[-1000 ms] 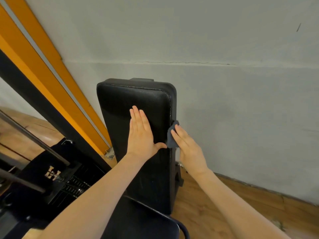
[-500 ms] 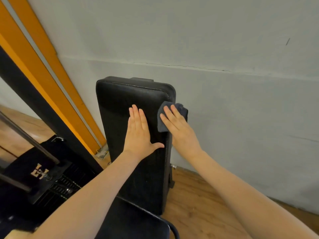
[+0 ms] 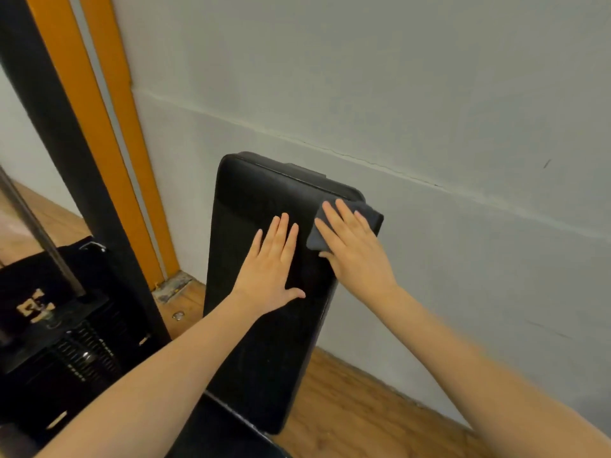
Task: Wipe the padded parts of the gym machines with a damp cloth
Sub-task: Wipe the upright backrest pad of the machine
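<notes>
A black padded backrest stands upright against the grey wall, with the black seat pad below it at the bottom edge. My left hand lies flat on the front of the backrest, fingers straight and pointing up. My right hand presses a dark grey cloth with straight fingers against the backrest's upper right corner. The cloth folds over the pad's right edge, and most of it is hidden under my fingers.
A black machine upright and an orange post rise at the left. The weight stack with a logo plate sits low at the left. Wooden floor runs along the grey wall.
My right hand has slid the cloth up the backrest's right edge, from mid-height to the top right corner. The left hand stays flat on the pad. The view has shifted.
</notes>
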The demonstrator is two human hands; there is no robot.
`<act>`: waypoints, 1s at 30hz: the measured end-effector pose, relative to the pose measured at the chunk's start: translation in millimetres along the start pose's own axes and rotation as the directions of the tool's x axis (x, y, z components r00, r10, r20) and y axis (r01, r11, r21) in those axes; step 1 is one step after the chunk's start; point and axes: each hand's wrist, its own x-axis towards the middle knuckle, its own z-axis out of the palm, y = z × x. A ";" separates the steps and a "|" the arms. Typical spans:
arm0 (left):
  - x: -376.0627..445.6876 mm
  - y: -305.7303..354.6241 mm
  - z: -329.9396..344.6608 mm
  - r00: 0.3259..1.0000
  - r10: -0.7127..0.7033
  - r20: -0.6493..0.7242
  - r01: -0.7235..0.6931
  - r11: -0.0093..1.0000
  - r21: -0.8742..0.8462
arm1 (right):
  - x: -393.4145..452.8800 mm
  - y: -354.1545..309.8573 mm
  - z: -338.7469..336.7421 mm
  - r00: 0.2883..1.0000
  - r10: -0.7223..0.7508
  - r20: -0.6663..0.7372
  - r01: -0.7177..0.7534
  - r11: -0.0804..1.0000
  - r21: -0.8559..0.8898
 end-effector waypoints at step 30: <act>-10.1 -21.6 29.4 0.999 -0.026 0.033 0.034 0.964 -0.265 | 11.8 -26.9 -9.2 0.978 -0.198 -0.073 0.200 0.979 0.035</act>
